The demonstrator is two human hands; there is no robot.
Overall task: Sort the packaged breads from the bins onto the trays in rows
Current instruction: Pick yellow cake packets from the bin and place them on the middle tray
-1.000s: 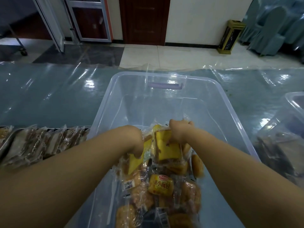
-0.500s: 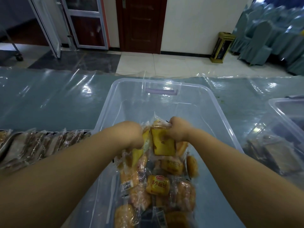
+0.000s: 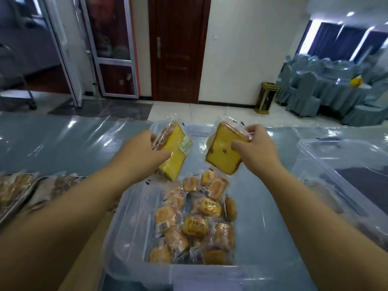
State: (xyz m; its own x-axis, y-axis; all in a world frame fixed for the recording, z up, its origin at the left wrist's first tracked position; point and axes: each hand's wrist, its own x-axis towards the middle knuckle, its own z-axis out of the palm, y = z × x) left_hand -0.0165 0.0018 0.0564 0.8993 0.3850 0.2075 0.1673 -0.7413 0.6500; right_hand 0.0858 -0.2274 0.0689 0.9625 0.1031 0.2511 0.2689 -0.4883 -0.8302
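Left hand (image 3: 143,150): gripping one wrapped yellow cake slice (image 3: 174,164), thumb lying across its face, fingers curling behind; holding it in the air over the far end of the clear bin (image 3: 130,227).
Right hand (image 3: 258,150): pinching a second wrapped slice (image 3: 220,158) near its upper edge, thumb pressing on the face; holding it tilted beside the first, the two slices staying apart.
Slices: both hanging above the pile, neither touching the bin.
Bin contents: small wrapped buns (image 3: 195,217) lying heaped in the near half.
Tray (image 3: 8,216): sitting at the left on the plastic-covered table (image 3: 63,139), carrying wrapped breads (image 3: 58,183) side by side; most of it running out of view.
Second bin (image 3: 336,164): standing to the right, contents blurring too much to name.
Progress (judgement): sorting is looking partway done, with some breads sitting on the tray, two slices travelling and many buns waiting.
Remaining (judgement): both slices are needing a place in a tray row; the buns and the right-hand bin are awaiting their turn.
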